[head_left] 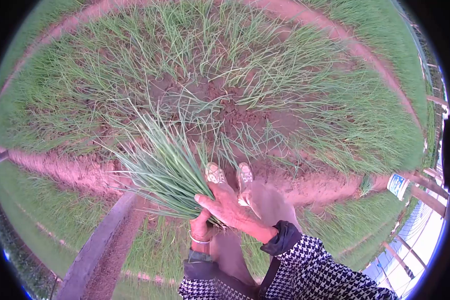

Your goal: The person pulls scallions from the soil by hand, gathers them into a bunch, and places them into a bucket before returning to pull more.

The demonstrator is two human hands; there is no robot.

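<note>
A thick bundle of long green onion-like leaves point(160, 167) fans up and to the left from my hands. Its lower end is gripped by my left hand point(201, 231), which sits underneath and wears a bangle at the wrist. Across the front of the bundle's base lies my right hand point(229, 207), its fingers wrapped over the stalks. Both sleeves are black-and-white houndstooth with dark cuffs. Just beyond the hands, my feet in light shoes point(230, 175) stand on reddish-brown soil.
A raised bed of the same green plants point(265, 85) spreads ahead, with bare cracked soil point(235, 112) in its middle. A grey concrete edge point(97, 245) runs at lower left. A white and blue container point(398, 185) stands at the right by wooden posts.
</note>
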